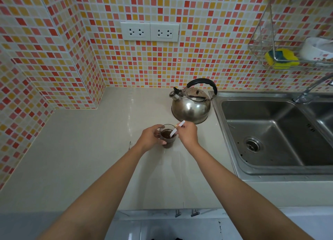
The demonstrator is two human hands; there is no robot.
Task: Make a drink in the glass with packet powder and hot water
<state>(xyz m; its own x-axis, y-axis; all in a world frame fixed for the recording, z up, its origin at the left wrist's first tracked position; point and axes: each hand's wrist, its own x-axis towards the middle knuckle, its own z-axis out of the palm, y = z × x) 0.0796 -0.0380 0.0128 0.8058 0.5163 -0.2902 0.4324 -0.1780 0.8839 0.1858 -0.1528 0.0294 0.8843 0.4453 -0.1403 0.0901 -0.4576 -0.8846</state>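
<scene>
1. A clear glass (167, 136) stands upright on the pale bench (90, 158) at the centre of the frame, holding dark brown liquid with a darker layer on top.
2. The left hand (150, 137) wraps around the left side of the glass, fingers curled against its wall, gripping it.
3. The right hand (187, 133) sits just right of the glass and pinches a slim white stirrer (177, 128) between its fingers; the stirrer slants down to the left, its lower end dipped in the drink and its upper end sticking out above the hand.
4. A stainless steel whistling kettle (191, 106) with a black arched handle stands on the bench just behind the hands, right of centre, its spout pointing left, its base close to the sink's left rim.
5. A steel sink (261, 131) fills the right side of the frame, with a round drain in its basin and a faucet (313, 88) at the upper right.
6. On the mosaic-tiled wall, two white double sockets (149, 31) sit top centre.
7. At the upper right a wire rack (270, 41) holds a yellow sponge (281, 58) and a white bowl (315, 50).
</scene>
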